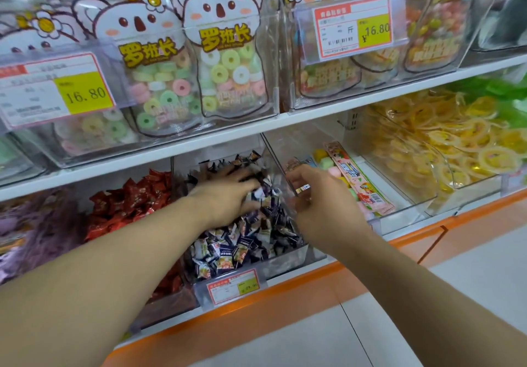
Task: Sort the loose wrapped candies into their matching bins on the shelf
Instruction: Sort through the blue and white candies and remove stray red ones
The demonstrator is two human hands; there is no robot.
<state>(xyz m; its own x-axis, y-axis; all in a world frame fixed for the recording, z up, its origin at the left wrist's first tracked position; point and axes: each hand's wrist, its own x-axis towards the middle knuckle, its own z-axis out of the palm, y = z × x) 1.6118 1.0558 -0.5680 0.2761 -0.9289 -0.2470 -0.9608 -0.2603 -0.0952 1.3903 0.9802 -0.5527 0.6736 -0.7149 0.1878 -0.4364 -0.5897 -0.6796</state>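
A person stands at a candy shelf (256,127) with both bare arms reaching into the lower row of clear plastic bins. The left hand (228,195) lies palm down on the heap of dark-wrapped candies (242,241) that fills the middle bin (285,261), fingers spread and pressed into the wrappers; its grip looks loose and apart, and whether it holds a candy underneath cannot be told. The right hand (319,198) is just beside it, at the clear wall between the middle bin and the next bin to the right. Its thumb and fingers are pinched together on a small shiny wrapped candy (302,189), held above the edge of the dark pile.

To the left of the middle bin, a bin holds red-wrapped candies (128,204), and further left are purple-wrapped ones (34,218), blurred. To the right, a mostly bare bin holds long pink candy strips (359,181) and a few pastel cubes (325,161). Beyond that, a bin is heaped with yellow clear-wrapped sweets (456,138), with green ones (496,90) behind.

The upper shelf carries clear boxes of koala-shaped pouches (225,53) filled with pastel ring candies. Price tags (85,92) there read 16.80. A smaller price tag (233,286) is clipped to the front of the middle bin. The shelf edge below is orange, above a pale tiled floor (399,324).
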